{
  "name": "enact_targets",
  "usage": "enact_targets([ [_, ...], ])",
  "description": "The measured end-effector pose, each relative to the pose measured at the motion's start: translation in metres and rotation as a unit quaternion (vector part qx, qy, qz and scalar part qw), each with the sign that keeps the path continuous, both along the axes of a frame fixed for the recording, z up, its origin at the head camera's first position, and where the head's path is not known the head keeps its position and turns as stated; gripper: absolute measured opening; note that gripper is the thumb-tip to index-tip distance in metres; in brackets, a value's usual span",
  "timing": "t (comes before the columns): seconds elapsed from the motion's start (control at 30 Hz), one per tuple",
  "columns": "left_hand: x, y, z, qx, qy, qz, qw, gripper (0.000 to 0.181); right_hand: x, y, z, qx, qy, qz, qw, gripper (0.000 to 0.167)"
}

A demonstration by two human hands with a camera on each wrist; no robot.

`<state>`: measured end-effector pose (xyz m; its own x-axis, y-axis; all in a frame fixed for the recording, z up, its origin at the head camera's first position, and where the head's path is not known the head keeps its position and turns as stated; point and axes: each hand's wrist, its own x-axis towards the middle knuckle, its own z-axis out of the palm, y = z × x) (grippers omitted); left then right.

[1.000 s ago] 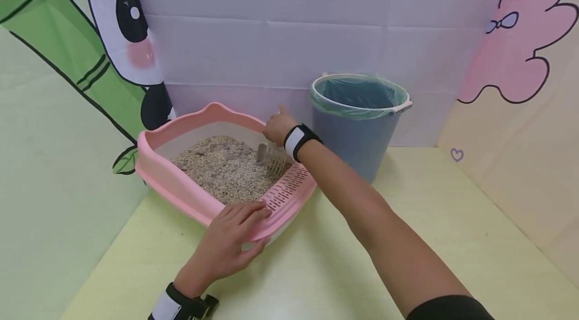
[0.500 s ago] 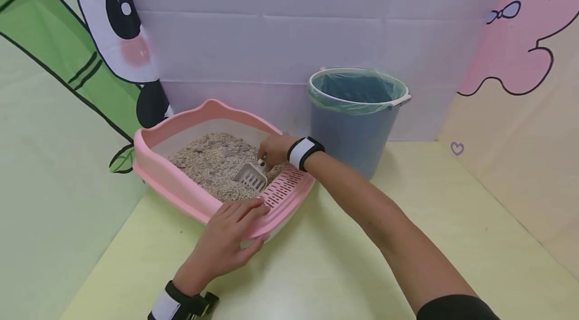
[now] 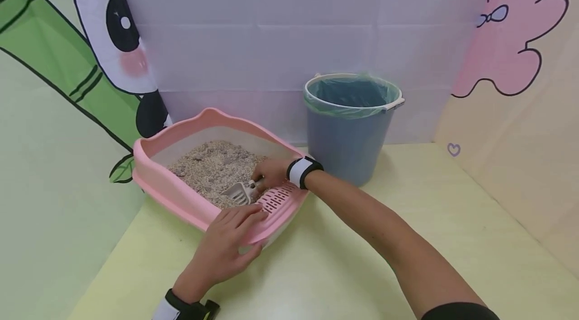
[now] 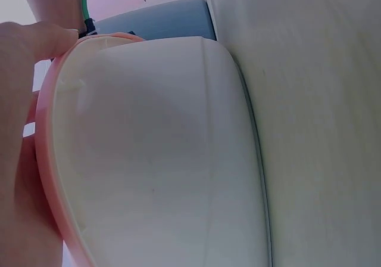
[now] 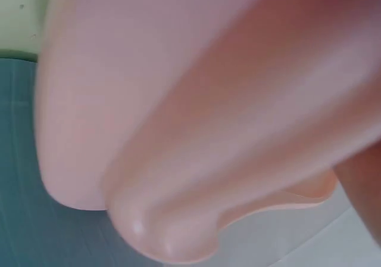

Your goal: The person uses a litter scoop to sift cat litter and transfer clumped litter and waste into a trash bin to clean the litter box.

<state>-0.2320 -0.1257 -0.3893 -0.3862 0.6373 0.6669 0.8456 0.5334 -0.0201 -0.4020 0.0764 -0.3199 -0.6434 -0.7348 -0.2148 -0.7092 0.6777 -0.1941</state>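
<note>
A pink-rimmed tray [image 3: 176,204] holds grainy tan litter [image 3: 212,167], with a slotted pink panel [image 3: 277,199] at its near right corner. My right hand [image 3: 271,172] reaches over that corner and grips the handle of a pale slotted scoop [image 3: 238,193], whose head lies on the litter near the front wall. In the right wrist view the tray's pink rim [image 5: 178,219] fills most of the picture and hides the scoop. My left hand [image 3: 226,244] grips the near corner, fingers on top and thumb at the outer edge; the left wrist view shows the tray's white underside [image 4: 155,148] beside it.
A blue-grey bucket [image 3: 346,144] with a green liner [image 3: 353,111] stands behind and right of the tray, close to my right wrist. The pale yellow table [image 3: 353,259] extends in front and to the right. A printed backdrop [image 3: 271,48] rises behind.
My right hand has come down and towards the near side, from above the tray's back right edge to its near right corner. The scoop has swung flatter and moved forward-left. My left hand keeps its hold.
</note>
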Motion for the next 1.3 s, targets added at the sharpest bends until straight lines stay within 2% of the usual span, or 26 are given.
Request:
enact_targets([
  [0.07,0.002,0.0,-0.002,0.001,-0.001,0.002,1.0,0.054,-0.002,0.0,-0.004,-0.019,-0.008,0.007,0.9998,0.036],
  [0.17,0.003,0.0,-0.003,0.005,0.001,0.0,1.0,0.053,-0.004,0.006,-0.001,-0.041,0.016,0.003,0.999,0.039],
  [0.23,0.003,0.0,-0.002,0.005,0.001,0.0,1.0,0.053,-0.002,0.013,0.005,-0.058,0.03,-0.014,0.9978,0.036],
  [0.3,0.003,-0.001,-0.002,0.003,0.001,-0.001,1.0,0.053,0.002,0.023,0.013,-0.083,0.023,-0.039,0.9956,0.032],
  [0.47,0.004,-0.001,-0.001,-0.003,0.003,-0.007,1.0,0.054,0.012,0.049,0.032,-0.154,-0.028,-0.097,0.983,0.023],
  [0.63,0.004,-0.002,0.001,0.001,0.005,-0.008,1.0,0.055,0.012,0.064,0.039,-0.209,-0.036,-0.127,0.969,0.022],
  [0.97,0.003,0.0,-0.002,0.005,0.008,-0.005,0.9999,0.054,0.014,0.057,0.05,-0.264,-0.043,-0.155,0.9508,0.032],
  [1.23,0.003,0.0,-0.001,-0.002,-0.002,0.0,1.0,0.055,0.018,0.048,0.059,-0.291,-0.026,-0.176,0.94,0.031],
  [1.3,0.004,0.0,-0.002,-0.002,-0.003,-0.001,1.0,0.055,0.017,0.046,0.059,-0.307,-0.029,-0.182,0.9338,0.033],
])
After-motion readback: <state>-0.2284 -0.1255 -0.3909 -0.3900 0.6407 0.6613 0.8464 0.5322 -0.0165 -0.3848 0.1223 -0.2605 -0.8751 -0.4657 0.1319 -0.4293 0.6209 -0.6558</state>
